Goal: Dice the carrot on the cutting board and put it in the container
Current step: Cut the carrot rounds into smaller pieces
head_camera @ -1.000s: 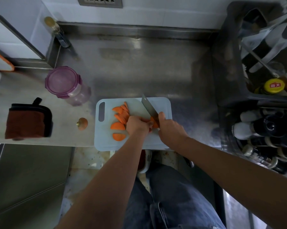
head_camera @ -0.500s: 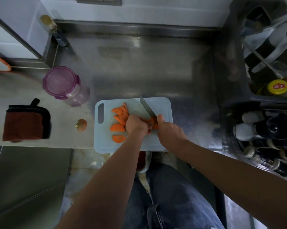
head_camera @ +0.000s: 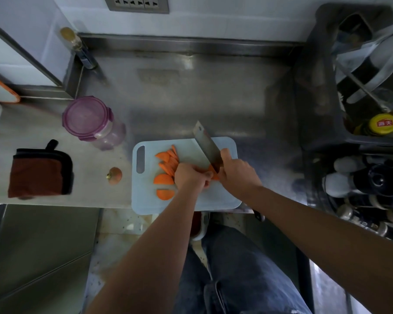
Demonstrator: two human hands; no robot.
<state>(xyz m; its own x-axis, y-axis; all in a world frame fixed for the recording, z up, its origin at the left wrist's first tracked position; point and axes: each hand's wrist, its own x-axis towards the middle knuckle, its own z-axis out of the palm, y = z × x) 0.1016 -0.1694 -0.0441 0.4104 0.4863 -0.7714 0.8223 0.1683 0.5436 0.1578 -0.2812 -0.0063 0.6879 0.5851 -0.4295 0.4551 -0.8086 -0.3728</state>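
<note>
Right grip (head_camera: 236, 174) clenched round knife (head_camera: 205, 143) handle. The blade runs far-left to near-right over cutting board (head_camera: 227, 196), its heel meeting the carrot stub (head_camera: 214, 176). Left grip (head_camera: 191, 177) curled over the stub, just left of the blade. Stub sits mid-board between both grips; long axis hidden, can't tell. Slices (head_camera: 166, 164) fan out left of left grip. Container (head_camera: 89, 118), lid on, on table (head_camera: 191, 98) beyond the board's far-left corner; left grip nearer.

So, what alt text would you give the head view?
A right hand holds a cleaver over carrot gripped by the left hand on a cutting board. Cut slices lie alongside; a lidded purple container stands nearby.
</note>
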